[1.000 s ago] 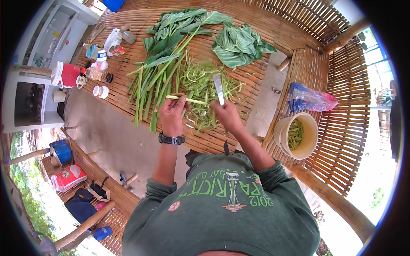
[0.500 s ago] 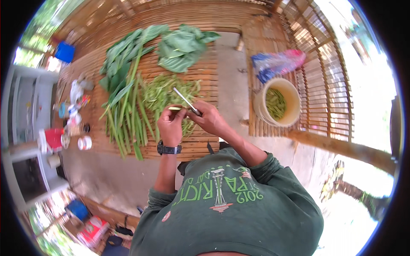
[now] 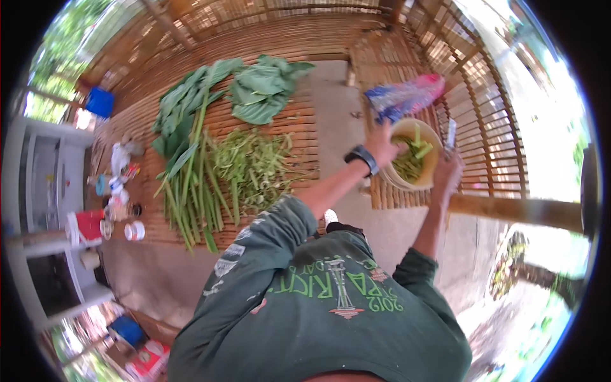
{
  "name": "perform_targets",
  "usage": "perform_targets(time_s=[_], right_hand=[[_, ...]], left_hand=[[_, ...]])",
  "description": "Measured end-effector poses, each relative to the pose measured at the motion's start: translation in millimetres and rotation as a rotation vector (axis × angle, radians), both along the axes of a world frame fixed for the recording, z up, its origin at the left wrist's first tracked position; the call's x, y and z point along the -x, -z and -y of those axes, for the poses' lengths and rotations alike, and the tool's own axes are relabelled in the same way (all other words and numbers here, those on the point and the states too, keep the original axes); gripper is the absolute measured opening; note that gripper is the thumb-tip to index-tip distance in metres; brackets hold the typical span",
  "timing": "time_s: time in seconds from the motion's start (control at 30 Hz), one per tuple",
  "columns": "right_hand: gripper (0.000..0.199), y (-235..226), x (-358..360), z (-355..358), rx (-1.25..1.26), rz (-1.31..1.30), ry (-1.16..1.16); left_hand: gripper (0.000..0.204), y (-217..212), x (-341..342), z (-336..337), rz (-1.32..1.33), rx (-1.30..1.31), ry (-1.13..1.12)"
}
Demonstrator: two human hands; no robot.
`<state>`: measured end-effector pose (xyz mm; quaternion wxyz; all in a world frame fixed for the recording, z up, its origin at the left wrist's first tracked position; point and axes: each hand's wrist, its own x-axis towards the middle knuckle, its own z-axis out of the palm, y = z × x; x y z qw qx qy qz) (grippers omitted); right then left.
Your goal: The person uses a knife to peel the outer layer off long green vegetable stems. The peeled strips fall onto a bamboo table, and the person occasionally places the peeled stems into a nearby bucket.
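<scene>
My left hand (image 3: pixel 382 146), with a black watch on its wrist, reaches over the left rim of a cream bucket (image 3: pixel 433 164). Its fingers are spread and nothing shows in them. Light green pieces of stalk (image 3: pixel 417 145) stick up just beyond those fingertips, above more cut pieces (image 3: pixel 406 167) in the bucket. At the bucket's right side, my right hand (image 3: pixel 447 170) is closed round a knife (image 3: pixel 451 134), blade pointing up and away. On the slatted bamboo table to the left lie long green stalks (image 3: pixel 191 197), large leaves (image 3: pixel 261 95) and a heap of peelings (image 3: pixel 251 159).
A blue and pink plastic bag (image 3: pixel 407 95) lies behind the bucket on a bamboo bench (image 3: pixel 388 198). Slatted railing (image 3: pixel 487 127) runs along the right. Jars and small containers (image 3: pixel 118 184) stand at the table's left end.
Both hands have moved right, from above the peelings to the bucket. The stalk piece has left my left hand, whose fingers have opened; the knife stays in my right.
</scene>
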<state>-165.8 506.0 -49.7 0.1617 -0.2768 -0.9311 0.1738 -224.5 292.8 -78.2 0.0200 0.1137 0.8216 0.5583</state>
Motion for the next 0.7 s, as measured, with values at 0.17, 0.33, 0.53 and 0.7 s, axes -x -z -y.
perform_targets(time_s=[0.17,0.33,0.53,0.7], right_hand=[[0.052,55,-46,-28,0.206,0.012,-0.02],[0.035,111,-50,49,0.774,0.389,-0.27],[0.035,65,-41,222,1.817,0.57,-0.607],[0.045,4,-25,294,2.263,0.717,-0.756]], left_hand=[[0.045,59,-80,73,0.073,0.139,0.024],[0.036,96,-143,240,0.146,0.383,-0.535],[0.049,108,-204,356,0.295,0.894,-0.842],[0.052,133,-224,376,0.394,0.836,-0.821]])
